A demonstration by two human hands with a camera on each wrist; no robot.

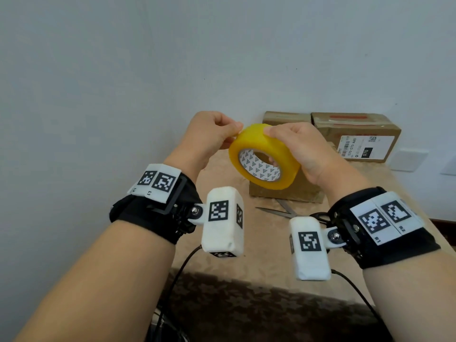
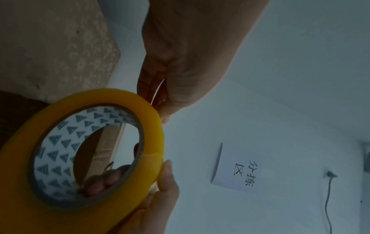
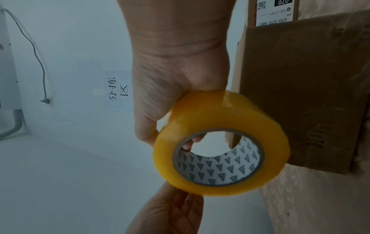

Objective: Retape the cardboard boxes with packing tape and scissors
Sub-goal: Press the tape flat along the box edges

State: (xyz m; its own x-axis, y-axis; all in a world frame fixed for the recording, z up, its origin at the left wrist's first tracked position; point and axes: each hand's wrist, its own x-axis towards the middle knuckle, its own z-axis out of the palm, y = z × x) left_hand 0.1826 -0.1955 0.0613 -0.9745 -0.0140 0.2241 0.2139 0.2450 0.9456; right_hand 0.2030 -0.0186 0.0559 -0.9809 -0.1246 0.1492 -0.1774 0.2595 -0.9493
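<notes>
A yellow roll of packing tape [image 1: 259, 141] [image 2: 104, 98] [image 3: 220, 114] is held up over the table. My right hand [image 1: 303, 149] [image 3: 170, 71] grips it, thumb on the outer face and fingers through the patterned core. My left hand [image 1: 209, 137] [image 2: 180, 55] pinches the tape's free end [image 2: 158, 90] at the roll's top left edge. A small cardboard box [image 1: 283, 192] [image 3: 300, 79] stands right behind and below the roll. Two more boxes [image 1: 286, 118] stand against the wall, the right one [image 1: 357, 134] with a white label. Scissors [image 1: 278, 211] lie open on the table in front of the near box.
The table [image 1: 246, 267] wears a beige patterned cloth and ends in a dark front edge. A white wall rises close behind the boxes, with a socket plate [image 1: 409, 156] to the right. Cables from my wrist cameras hang over the table front.
</notes>
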